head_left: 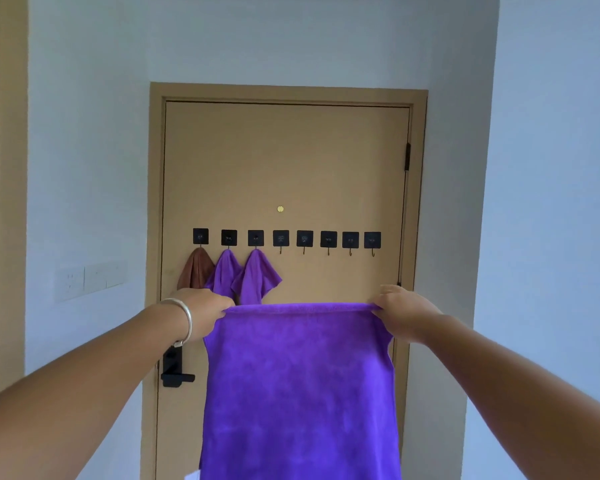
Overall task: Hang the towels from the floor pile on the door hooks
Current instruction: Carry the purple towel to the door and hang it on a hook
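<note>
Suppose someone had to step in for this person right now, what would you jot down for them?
Left hand pinches the top left corner of the purple towel; right hand pinches the top right corner. The towel hangs spread flat between them, in front of the door.

Done: a brown towel and two purple towels hang on the three leftmost hooks.

Left: the held towel goes up, probably on the fourth hook; it and the four hooks to its right are bare. The floor pile is out of view.
</note>
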A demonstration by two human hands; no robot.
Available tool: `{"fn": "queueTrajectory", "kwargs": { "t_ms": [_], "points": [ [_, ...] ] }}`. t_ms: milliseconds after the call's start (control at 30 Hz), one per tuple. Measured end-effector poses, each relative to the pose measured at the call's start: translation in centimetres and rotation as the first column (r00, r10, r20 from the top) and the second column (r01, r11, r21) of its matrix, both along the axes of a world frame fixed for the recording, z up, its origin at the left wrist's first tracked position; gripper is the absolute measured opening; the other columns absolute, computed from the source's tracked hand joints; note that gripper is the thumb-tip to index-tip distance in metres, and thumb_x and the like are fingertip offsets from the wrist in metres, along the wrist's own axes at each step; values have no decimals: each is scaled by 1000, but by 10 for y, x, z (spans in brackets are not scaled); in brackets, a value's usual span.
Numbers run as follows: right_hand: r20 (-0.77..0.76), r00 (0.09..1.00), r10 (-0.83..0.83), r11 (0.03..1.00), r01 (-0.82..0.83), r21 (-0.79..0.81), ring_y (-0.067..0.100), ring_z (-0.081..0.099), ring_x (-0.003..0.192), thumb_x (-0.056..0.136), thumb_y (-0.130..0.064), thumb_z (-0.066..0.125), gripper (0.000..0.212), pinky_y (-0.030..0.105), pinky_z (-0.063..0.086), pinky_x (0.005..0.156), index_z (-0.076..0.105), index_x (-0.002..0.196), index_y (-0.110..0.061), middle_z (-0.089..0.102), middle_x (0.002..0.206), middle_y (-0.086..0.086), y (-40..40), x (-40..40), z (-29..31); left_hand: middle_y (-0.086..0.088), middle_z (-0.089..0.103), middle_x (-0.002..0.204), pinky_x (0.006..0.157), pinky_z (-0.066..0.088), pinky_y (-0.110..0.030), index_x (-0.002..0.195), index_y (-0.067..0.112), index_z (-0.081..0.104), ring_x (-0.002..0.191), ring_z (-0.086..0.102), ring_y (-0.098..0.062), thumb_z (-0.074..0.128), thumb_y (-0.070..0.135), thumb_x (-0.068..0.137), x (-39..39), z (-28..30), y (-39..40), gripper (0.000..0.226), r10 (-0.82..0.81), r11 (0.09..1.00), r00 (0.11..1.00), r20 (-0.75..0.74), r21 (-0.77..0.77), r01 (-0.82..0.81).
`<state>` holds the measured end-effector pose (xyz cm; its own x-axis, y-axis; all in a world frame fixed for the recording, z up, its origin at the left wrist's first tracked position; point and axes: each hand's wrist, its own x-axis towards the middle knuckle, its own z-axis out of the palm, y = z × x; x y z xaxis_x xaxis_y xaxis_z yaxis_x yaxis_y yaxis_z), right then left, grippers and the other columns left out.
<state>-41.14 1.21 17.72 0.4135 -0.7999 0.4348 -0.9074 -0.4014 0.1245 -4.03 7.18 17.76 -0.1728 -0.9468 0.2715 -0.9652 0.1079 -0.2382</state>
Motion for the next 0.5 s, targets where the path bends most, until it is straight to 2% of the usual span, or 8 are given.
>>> {"fn": "queueTrajectory", "kwargs": {
  "t_ms": [133,233,300,367,500],
  "points": [
    [2,1000,-15,1000,15,16,6,39,98,100,-21,36,28,31,43,87,63,103,-28,44,96,-12,-53,29,-2,4,60,82,63,46,-24,108,25,56,73,59,-13,38,19,102,30,0,-58,20,-21,1000,1000,13,-12,21],
    [-14,998,-55,998,55,33,9,46,91,98,-21,36,27,29,45,80,62,94,-28,47,94,-10,-87,45,-9,8,55,76,58,43,-21,107,27,54,66,54,-9,40,17,101,44,-4,-96,18,-24,999,999,33,-43,25],
    [-37,996,-78,996,79,42,11,48,88,98,-21,37,26,30,46,78,62,91,-27,48,92,-8,-108,54,-14,7,55,76,62,49,-24,112,28,54,68,56,-11,41,16,99,53,-10,-119,21,-23,998,999,44,-56,26],
    [-44,995,-86,995,88,47,11,48,87,99,-23,35,28,29,45,77,62,92,-27,48,91,-8,-133,61,-18,8,54,76,63,50,-24,117,28,52,69,57,-12,41,16,99,61,-16,-147,25,-28,997,998,59,-65,32],
    [-27,996,-82,995,83,60,9,46,86,99,-23,35,30,27,43,76,65,97,-28,50,92,-9,-187,71,-21,9,47,69,55,42,-21,128,28,45,60,49,-8,41,15,99,69,-27,-201,33,-24,997,997,70,-72,29]
  ]
}}
